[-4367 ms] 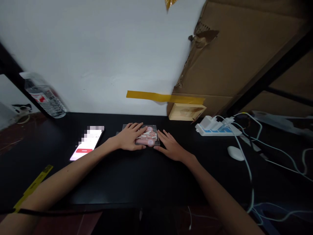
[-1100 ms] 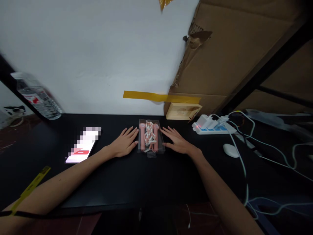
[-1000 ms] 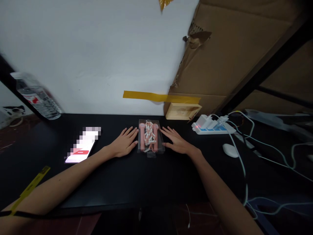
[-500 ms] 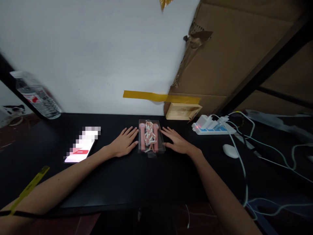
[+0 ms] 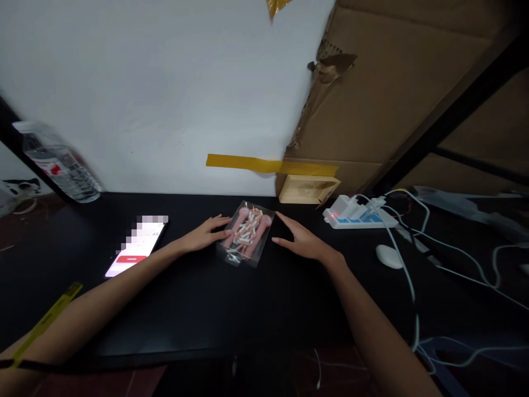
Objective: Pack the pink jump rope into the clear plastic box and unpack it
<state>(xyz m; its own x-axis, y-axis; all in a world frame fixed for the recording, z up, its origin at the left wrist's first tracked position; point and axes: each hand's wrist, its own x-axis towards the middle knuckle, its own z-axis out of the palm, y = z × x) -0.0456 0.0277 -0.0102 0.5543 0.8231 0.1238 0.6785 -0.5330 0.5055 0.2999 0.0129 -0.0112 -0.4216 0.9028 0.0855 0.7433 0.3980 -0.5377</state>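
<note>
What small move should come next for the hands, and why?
Probably ease the right hand's thumb inward against the clear box: the box lies askew, the left hand's fingers meet its left side, but the right thumb stands off its right edge.

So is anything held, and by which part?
Can't tell: the left hand touches the clear box on its left side, and the right hand is at its far right corner.

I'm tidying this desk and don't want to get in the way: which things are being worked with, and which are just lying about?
Being worked with:
clear box, between left hand and right hand
pink handles inside it

Lying about:
lit phone
plastic bottle
shallow wooden box
power strip
white mouse
</note>
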